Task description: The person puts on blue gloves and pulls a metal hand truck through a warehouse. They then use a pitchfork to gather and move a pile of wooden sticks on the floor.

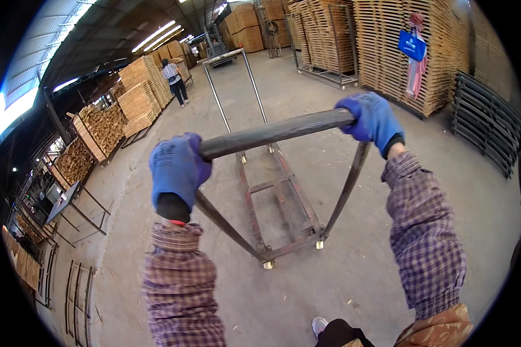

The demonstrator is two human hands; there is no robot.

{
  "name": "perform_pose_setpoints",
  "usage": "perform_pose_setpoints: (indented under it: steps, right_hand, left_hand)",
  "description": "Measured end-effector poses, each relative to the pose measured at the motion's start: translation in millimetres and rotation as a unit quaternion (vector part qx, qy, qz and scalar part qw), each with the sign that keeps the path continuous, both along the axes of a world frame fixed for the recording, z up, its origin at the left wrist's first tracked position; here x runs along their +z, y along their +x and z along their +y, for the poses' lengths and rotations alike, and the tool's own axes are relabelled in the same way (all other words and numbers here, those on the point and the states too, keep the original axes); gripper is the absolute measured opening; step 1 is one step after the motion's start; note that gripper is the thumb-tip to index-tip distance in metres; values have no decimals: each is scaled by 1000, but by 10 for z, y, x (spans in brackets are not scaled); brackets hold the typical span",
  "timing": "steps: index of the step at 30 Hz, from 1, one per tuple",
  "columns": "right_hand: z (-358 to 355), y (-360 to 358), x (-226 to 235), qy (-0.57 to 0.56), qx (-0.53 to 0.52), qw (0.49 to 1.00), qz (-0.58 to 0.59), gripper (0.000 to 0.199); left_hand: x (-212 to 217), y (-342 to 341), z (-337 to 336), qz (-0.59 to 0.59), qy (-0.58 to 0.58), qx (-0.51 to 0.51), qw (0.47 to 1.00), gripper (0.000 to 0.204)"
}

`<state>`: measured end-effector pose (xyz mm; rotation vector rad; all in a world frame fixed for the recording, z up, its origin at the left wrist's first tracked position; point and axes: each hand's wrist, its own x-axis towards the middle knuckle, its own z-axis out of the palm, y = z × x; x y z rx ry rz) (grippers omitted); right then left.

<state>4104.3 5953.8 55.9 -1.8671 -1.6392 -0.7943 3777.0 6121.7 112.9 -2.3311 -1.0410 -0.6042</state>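
Note:
Both my hands wear blue work gloves and grip the near push bar of a metal cart [281, 250]. My left hand [178, 168] is closed round the bar's left end, my right hand [371, 120] round its right end. Dark and worn, the push bar [278, 132] spans between them at the top of two slanting posts. Below lies the cart's open, reddish frame on small pale wheels, with no load on it. A second, shinier upright handle [226, 56] rises from its far end.
Tall stacks of wooden slats [411, 52] stand at the right, a blue bag [412, 44] hanging on one. Dark curved racks [485, 121] are piled beside them. Timber stacks [139, 98] line the left, where a person [175, 80] stands. A metal table [69, 199] is nearer left.

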Motion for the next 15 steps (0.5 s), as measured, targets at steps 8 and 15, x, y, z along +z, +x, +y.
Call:
perform_pose_setpoints:
  steps: [8, 15]
  right_hand:
    - [1801, 2261, -180, 3, -54, 998, 12, 27]
    - [3401, 4042, -368, 3, -17, 1000, 10, 41]
  left_hand:
    - [-237, 2263, 1606, -34, -42, -54, 997, 17]
    - [-488, 3771, 3130, -37, 45, -182, 982, 3]
